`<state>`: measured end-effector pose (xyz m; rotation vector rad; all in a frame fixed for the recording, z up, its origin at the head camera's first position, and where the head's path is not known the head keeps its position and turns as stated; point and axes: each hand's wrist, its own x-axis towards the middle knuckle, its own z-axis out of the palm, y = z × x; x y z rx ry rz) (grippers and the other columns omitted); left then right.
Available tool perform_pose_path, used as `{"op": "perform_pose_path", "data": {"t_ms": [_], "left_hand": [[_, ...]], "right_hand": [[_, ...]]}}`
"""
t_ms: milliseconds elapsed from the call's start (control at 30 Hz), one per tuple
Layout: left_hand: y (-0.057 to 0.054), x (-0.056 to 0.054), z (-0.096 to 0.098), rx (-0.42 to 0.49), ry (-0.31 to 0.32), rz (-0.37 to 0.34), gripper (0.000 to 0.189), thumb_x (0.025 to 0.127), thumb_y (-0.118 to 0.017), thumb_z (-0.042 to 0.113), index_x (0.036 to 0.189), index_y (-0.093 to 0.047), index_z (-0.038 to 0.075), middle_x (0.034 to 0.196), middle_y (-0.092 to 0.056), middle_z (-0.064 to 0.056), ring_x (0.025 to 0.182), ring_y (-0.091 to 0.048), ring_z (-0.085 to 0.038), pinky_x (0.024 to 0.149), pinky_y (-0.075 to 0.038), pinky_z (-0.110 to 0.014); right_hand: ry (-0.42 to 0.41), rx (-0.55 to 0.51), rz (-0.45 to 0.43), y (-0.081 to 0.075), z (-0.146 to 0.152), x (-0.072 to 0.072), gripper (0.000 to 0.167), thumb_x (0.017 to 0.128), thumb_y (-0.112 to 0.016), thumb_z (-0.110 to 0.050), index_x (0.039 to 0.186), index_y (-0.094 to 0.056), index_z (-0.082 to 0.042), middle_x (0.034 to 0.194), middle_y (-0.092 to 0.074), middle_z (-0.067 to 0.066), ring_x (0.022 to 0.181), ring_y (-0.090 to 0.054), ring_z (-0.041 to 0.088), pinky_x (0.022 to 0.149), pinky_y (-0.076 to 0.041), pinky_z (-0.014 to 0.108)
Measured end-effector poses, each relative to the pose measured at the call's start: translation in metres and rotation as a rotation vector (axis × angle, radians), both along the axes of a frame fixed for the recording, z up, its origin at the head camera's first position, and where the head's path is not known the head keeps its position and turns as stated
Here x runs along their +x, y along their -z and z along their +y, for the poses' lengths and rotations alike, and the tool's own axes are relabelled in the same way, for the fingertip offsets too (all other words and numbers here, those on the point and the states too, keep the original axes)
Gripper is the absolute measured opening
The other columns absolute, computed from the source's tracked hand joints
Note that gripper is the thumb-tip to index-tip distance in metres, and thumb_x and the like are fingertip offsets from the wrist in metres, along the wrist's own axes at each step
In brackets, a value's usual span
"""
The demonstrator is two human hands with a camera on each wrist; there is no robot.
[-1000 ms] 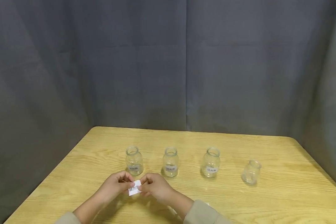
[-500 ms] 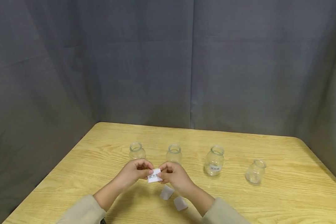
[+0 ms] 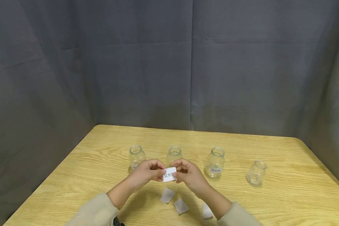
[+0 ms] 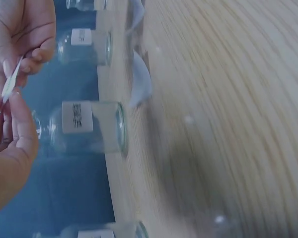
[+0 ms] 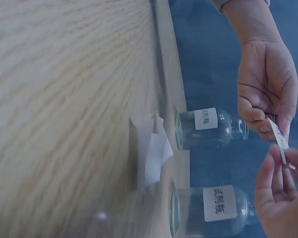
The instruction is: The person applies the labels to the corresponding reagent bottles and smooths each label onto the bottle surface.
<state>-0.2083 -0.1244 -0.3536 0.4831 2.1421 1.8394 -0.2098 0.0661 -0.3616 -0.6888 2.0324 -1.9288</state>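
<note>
Both hands meet at a small white label (image 3: 169, 174) printed with dark characters, raised above the table in front of the second jar (image 3: 175, 152). Its left edge is pinched between thumb and fingers of the left hand (image 3: 144, 174). The right hand (image 3: 191, 176) pinches the opposite edge, its thumb covering the last character. Seen edge-on in the left wrist view, the label (image 4: 11, 83) looks slightly bent. Behind the left hand stands the leftmost glass jar (image 3: 137, 154), partly hidden. The third jar (image 3: 215, 161), right of the hands, carries a similar white label.
A smaller glass jar (image 3: 256, 173) with no visible label stands farther right. Pale paper pieces lie near the front: one (image 3: 167, 195) below the hands, another (image 3: 181, 206) beside it, a third (image 3: 207, 211) partly under the right forearm. Grey curtains (image 3: 141, 69) surround the wooden table (image 3: 285, 188).
Both hands have carried the label rightward and slightly up, from before the leftmost jar to before the second. Paper pieces on the table have come into view from behind the right arm.
</note>
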Motion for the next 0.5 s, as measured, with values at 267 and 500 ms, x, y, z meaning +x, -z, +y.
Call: {"op": "perform_pose_path", "data": {"t_ms": [267, 500], "left_hand": [[-0.001, -0.002, 0.010, 0.064, 0.072, -0.089, 0.023, 0.086, -0.052, 0.012, 0.093, -0.052, -0.009, 0.078, -0.057, -0.007, 0.069, -0.056, -0.016, 0.069, -0.048, -0.031], [-0.002, -0.002, 0.011, 0.075, 0.133, -0.135, 0.018, 0.085, -0.051, 0.006, 0.090, -0.053, -0.010, 0.076, -0.059, -0.007, 0.069, -0.058, -0.016, 0.068, -0.048, -0.031]], "right_hand": [[-0.025, -0.001, -0.005, 0.001, 0.016, -0.001, 0.024, 0.081, -0.056, -0.001, 0.102, -0.050, 0.009, 0.077, -0.051, 0.005, 0.071, -0.049, 0.016, 0.066, -0.045, 0.025], [-0.054, 0.010, -0.014, 0.001, 0.024, 0.000, 0.025, 0.081, -0.055, -0.001, 0.102, -0.049, 0.011, 0.076, -0.051, 0.003, 0.070, -0.049, 0.014, 0.066, -0.045, 0.026]]}}
